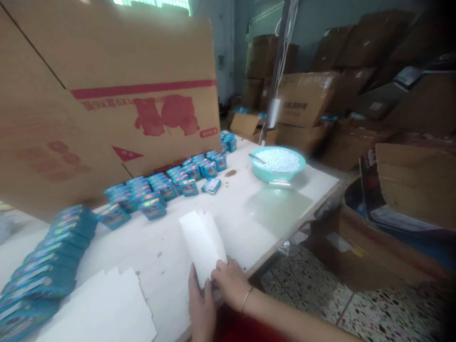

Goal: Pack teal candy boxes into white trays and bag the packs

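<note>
Both hands are closed on a small fanned bundle of white card sheets (202,242), held at its lower end above the near edge of the desk (249,213). The left hand (200,308) grips the bundle from below, and the right hand (231,284), with a thin bracelet at the wrist, pinches it from the side. A flat stack of white sheets (107,308) lies on the desk to the left. Rows of small blue boxes (160,187) run along the desk in front of a propped cardboard panel (117,95). A teal basin (277,165) of white pellets stands further off on the right
</note>
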`<state>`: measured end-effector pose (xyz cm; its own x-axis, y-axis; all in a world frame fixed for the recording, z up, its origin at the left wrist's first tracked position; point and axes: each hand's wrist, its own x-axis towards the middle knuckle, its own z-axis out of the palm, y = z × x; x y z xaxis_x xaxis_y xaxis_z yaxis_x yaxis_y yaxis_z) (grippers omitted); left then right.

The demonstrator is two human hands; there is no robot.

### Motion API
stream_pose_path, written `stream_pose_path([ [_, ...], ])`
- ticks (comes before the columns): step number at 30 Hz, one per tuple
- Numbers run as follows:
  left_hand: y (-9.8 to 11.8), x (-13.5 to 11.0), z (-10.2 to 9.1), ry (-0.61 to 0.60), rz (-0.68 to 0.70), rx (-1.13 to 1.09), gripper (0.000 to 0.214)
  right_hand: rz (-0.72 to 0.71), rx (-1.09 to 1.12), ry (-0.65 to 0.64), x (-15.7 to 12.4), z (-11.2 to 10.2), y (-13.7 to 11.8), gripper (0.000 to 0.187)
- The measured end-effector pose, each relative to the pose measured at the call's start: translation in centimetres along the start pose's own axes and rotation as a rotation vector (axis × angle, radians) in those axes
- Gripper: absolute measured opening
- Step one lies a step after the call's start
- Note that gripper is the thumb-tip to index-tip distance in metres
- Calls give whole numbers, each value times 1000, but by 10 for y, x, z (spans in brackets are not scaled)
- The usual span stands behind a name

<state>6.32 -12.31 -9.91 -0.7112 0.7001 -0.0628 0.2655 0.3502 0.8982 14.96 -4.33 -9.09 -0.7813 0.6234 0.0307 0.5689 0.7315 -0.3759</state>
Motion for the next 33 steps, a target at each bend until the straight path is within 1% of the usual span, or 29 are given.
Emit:
stream_pose_path([
  [3, 4, -2, 0, 6, -11, -33, 58, -55, -45, -26, 2, -5, -1, 13],
  [6, 5, -5, 1, -1, 22, -58, 57, -88, -65, -65, 0, -15, -3, 12],
  [8, 3, -5, 2, -3, 53, -77, 57, -96, -67, -67, -2, -18, -2, 13],
  [11, -1, -5, 2, -16, 96, -136, 57, -110, -49, -42, -5, -13, 4, 16],
  [15, -2, -5, 1, -28, 95, -159, 58, -126, -84, -30, -7, -7, 10, 17],
  [21, -3, -5, 4, -33, 128, -118, 54, -168, -181, -91, 1, -14, 3, 20],
  [23, -5, -5, 0, -58, 147, -114, 55, -196, -206, -109, 3, -15, 4, 21],
  [25, -7, -3, -12, -121, 179, -105, 68, -237, -219, -131, 4, -18, 12, 20],
  [27, -3, 3, -34, -184, 254, 0, 92, -300, -223, -155, 4, -22, 26, 18],
  [28, 0, 8, -47, -208, 322, 108, 102, -340, -221, -166, 4, -26, 36, 16],
  [29, 5, 16, -59, -228, 413, 250, 106, -383, -216, -176, 5, -31, 46, 15],
  [30, 10, 25, -71, -249, 520, 408, 102, -427, -209, -189, 6, -37, 57, 13],
  [31, 15, 35, -79, -287, 635, 560, 88, -472, -199, -206, 8, -43, 68, 12],
  [33, 26, 57, -87, -431, 831, 789, 43, -551, -179, -245, 16, -55, 87, 10],
])
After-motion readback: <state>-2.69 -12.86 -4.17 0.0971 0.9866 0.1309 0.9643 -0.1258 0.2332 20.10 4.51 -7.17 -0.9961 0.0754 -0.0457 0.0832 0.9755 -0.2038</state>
